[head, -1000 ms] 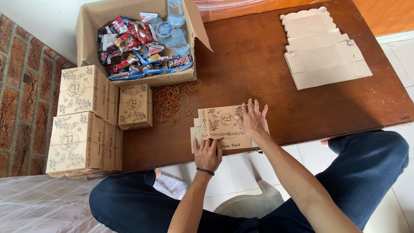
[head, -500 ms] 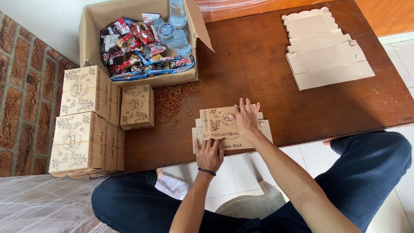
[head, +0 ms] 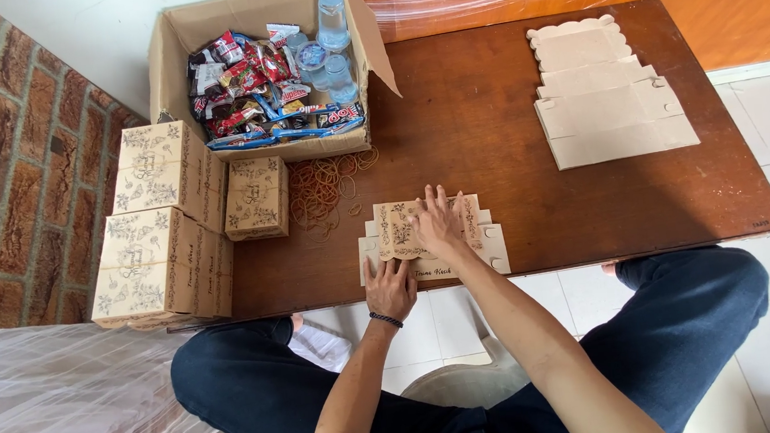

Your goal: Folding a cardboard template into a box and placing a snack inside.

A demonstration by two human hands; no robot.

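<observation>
Head view: brown wooden table (head: 507, 122), brick wall (head: 1, 176)

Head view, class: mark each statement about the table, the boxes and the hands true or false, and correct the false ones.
1. Both hands rest on the flat box. True: left hand, right hand.
2. The carton is empty. False: it holds snack packets and water cups.
3. Rubber bands lie on the table. True.
4. The stack of blanks sits beside the brick wall. False: it lies at the far right of the table.
</observation>
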